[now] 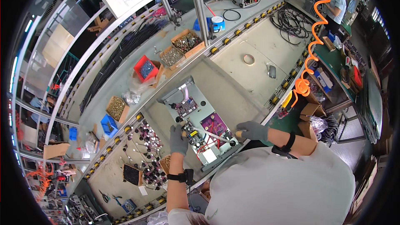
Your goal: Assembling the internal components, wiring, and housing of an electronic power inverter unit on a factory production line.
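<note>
An open metal chassis (204, 105) lies tilted across the bench in front of me. On it are a small dark circuit board (186, 107), a purple circuit board (213, 124), red wires and a white strip. My left hand (178, 141), in a grey glove with bare fingertips, is at the chassis's left edge, beside a board with a yellow part (193, 133). Its fingers are bent together; whatever they hold is too small to make out. Just off the right corner, my gloved right hand (252, 131) has its thumb and fingers slightly apart, with nothing visible between them.
Left of the chassis lie many small cabled parts (149, 139) and a black-filled box (131, 174). A red bin (145, 68), screw boxes (186, 42) and a blue bin (109, 125) line the shelf beyond the rollers. An orange coiled hose (316, 33) hangs at right. Far right, another person (336, 6) stands.
</note>
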Tool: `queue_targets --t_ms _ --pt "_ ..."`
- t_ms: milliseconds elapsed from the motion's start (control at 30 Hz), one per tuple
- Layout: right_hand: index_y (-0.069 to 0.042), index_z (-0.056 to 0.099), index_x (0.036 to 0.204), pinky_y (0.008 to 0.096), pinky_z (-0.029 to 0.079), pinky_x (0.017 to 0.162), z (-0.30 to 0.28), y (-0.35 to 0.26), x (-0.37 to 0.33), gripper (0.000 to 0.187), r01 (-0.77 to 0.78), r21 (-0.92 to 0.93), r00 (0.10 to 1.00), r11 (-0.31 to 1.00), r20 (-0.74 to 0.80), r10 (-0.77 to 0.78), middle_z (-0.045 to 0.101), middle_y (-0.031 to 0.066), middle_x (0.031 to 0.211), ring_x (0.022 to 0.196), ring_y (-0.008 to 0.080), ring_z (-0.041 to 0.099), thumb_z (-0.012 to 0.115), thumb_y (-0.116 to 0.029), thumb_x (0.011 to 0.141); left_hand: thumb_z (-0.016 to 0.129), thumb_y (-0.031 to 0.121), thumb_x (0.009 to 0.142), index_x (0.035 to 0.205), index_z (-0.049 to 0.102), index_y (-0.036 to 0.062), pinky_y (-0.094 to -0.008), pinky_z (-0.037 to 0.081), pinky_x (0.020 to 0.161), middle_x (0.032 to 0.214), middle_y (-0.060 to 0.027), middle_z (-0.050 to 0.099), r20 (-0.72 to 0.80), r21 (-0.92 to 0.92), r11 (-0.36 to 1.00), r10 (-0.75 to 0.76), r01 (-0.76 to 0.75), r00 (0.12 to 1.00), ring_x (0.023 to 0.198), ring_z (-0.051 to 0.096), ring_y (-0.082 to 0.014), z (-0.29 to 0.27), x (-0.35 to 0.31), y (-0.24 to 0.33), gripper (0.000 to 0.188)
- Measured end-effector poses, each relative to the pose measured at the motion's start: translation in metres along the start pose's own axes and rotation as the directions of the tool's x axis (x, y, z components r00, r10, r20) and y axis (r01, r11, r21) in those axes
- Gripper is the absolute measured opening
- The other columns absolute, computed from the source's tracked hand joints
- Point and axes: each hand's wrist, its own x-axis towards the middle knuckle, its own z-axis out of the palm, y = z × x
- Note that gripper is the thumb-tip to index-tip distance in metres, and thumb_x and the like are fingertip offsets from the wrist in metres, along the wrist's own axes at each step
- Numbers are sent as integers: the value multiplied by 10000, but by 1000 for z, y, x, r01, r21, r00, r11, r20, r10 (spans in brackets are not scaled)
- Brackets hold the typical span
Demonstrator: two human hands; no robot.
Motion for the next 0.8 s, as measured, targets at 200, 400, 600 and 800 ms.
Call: queue_targets --t_ms 200,400,600,800 --pt "-3 551 1154 391 439 876 -5 -12 -12 493 -109 79 992 991 75 103 608 214 1068 1011 336 577 520 -389 849 511 41 773 1153 512 80 -458 418 830 1105 -230 457 -31 10 999 42 -42 999 993 484 -433 6 2 -1 382" --pt "-65 581 1121 390 440 870 5 -9 -13 391 -38 80 999 996 22 36 617 183 1056 987 326 580 510 -295 813 499 38 800 1165 496 50 -411 419 830 1144 -237 436 3 -16 996 93 -93 996 931 508 -370 2 -4 -5 365" --pt "-53 582 1102 386 451 832 15 -2 -18 383 -52 97 999 994 17 50 619 183 1029 943 332 583 504 -294 815 445 36 835 1197 485 43 -392 409 843 1170 -225 415 -94 -85 996 -49 41 994 941 504 -326 19 -4 -16 364" --pt "-63 621 1057 373 460 807 17 6 -11 363 -93 193 995 977 39 87 642 157 970 917 296 599 511 -275 784 430 23 806 1202 513 70 -406 382 883 1132 -212 436 -77 -141 990 -15 4 997 1028 468 -348 17 -3 -9 407"
